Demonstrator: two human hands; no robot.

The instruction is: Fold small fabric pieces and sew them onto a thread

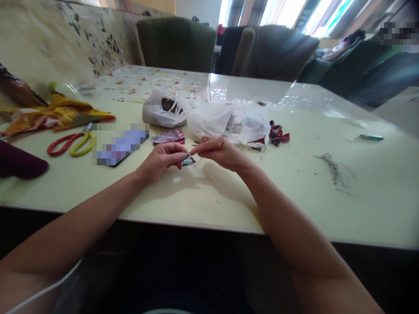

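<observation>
Close to the middle of the table, my left hand (163, 161) pinches a small patterned fabric piece (188, 161) between thumb and fingers. It looks folded to a point, and thin loose thread (198, 163) hangs by its right end. My right hand (216, 150) has its fingertips at the upper edge of that piece, the index finger reaching forward and the other fingers curled in. A thin dark tip (196, 143) shows just beyond these fingers; whether the hand holds it is unclear. Behind my left hand lie checked fabric pieces (168, 137) in a stack.
Two white plastic bags (209, 120) stand beyond my hands, dark red fabric bundles (279, 134) beside them. Left are scissors with red and yellow handles (70, 144), a phone (122, 146) and a yellow wrapper (62, 113). Right lie a thread tangle (334, 168) and a green object (371, 137).
</observation>
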